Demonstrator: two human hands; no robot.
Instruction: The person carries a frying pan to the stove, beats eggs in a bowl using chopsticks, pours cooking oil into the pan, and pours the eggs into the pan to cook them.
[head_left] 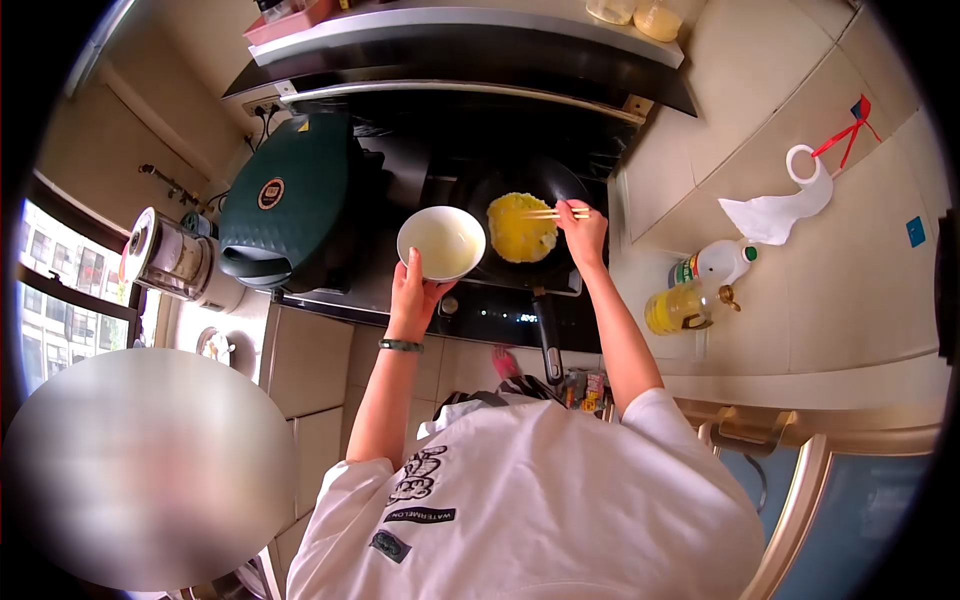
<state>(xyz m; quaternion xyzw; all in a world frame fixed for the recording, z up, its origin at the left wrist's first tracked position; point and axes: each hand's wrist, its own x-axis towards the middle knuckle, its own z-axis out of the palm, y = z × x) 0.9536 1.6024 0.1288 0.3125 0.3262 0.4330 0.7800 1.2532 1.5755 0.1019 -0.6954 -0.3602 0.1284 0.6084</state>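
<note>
My left hand [411,300] grips a white bowl [442,243] from below, tilted so that its inside shows, with a thin yellowish film in it. In my right hand [584,236] is a pair of chopsticks [545,214], their tips touching the yellow egg [522,232]. The egg lies as a round, spread-out layer in a black frying pan [567,183], paler at its edges. Toward my body points the pan's black handle [547,335], which neither hand touches. The bowl is just left of the pan.
A dark green electric griddle [290,200] with its lid down stands left of the stove. Beyond it is a blender [175,262]. On the right are an oil bottle [685,308], a white jug [718,262] and a hanging paper roll [800,190]. A range hood [460,50] overhangs the stove.
</note>
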